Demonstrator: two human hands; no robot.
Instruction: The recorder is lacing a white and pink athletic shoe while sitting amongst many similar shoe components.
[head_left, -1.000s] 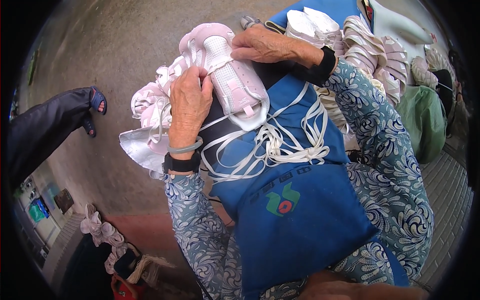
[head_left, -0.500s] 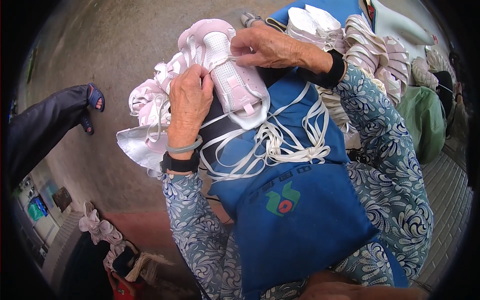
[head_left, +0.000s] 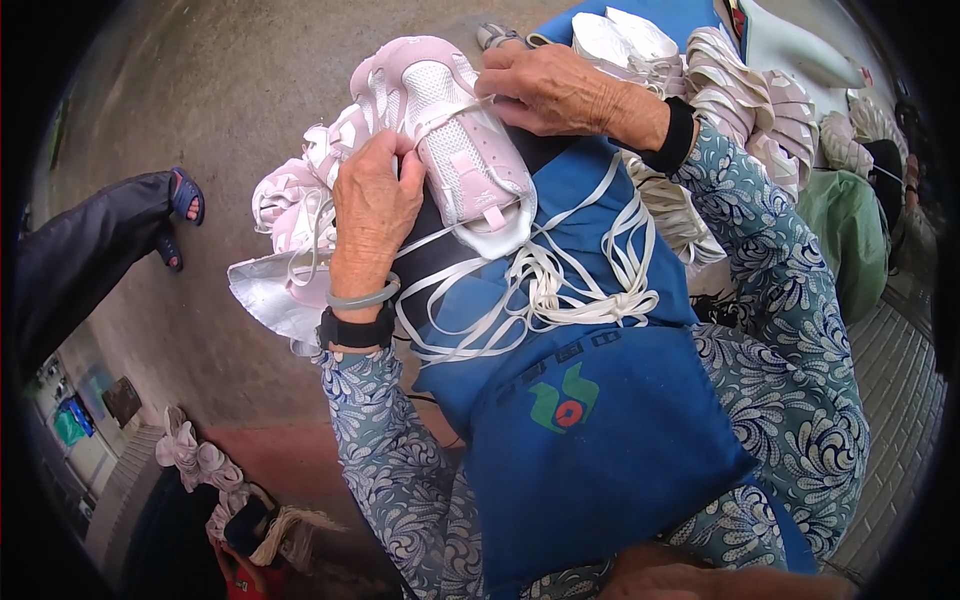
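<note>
A pink and white shoe upper [head_left: 465, 165] lies over my lap, its mesh side up. One white shoelace [head_left: 447, 115] crosses the mesh from side to side. At the upper's left edge my left hand [head_left: 378, 195] is closed, thumb and finger pinching the lace's left end. My right hand [head_left: 555, 88] pinches the other end just off the upper's right edge; its fingertips are partly hidden. Below the upper, a loose bundle of white laces [head_left: 560, 285] spreads across my blue apron [head_left: 600, 430].
More pink and white uppers [head_left: 292, 205] lie beyond my left wrist. Stacks of uppers [head_left: 725, 85] stand at the right, near a green sack [head_left: 845, 235]. A person's sandaled foot [head_left: 186, 195] is on the floor at the left. Another person with uppers [head_left: 200, 460] shows at lower left.
My right hand has moved slightly right and up, off the upper, drawing the lace across it. The left hand has barely moved.
</note>
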